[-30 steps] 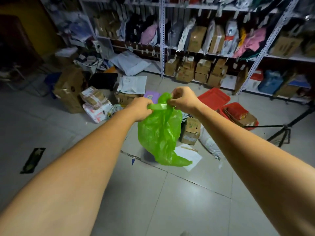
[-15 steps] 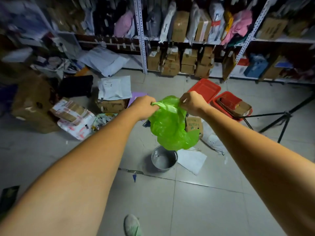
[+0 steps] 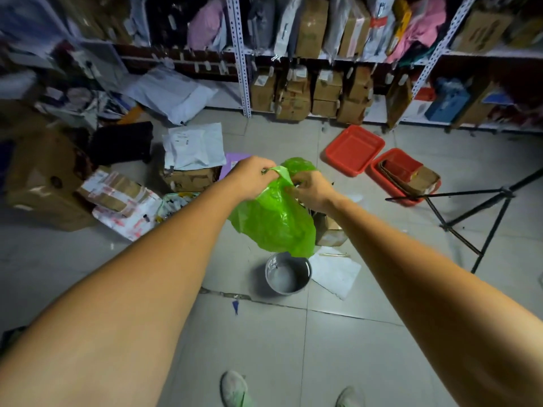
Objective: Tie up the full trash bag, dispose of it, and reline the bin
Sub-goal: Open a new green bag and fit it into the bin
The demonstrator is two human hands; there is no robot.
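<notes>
Shoes [image 3: 233,387] stand on grey tile. Ahead, a metal bin [image 3: 288,274] sits on the floor. Just above it hangs a green bag [image 3: 276,218], its top pinched in the curled fingers of the left hand [image 3: 252,177] and right hand [image 3: 311,189]. Red trays [image 3: 352,149] and shelves [image 3: 241,54] lie beyond.

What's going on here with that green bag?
A person is holding a green plastic bag up in the air with both hands. The left hand grips a handle loop at the bag's top, and the right hand grips the bag's mouth beside it. The bag hangs just above a round metal bin standing on the tiled floor. The bin shows no liner inside.
</notes>
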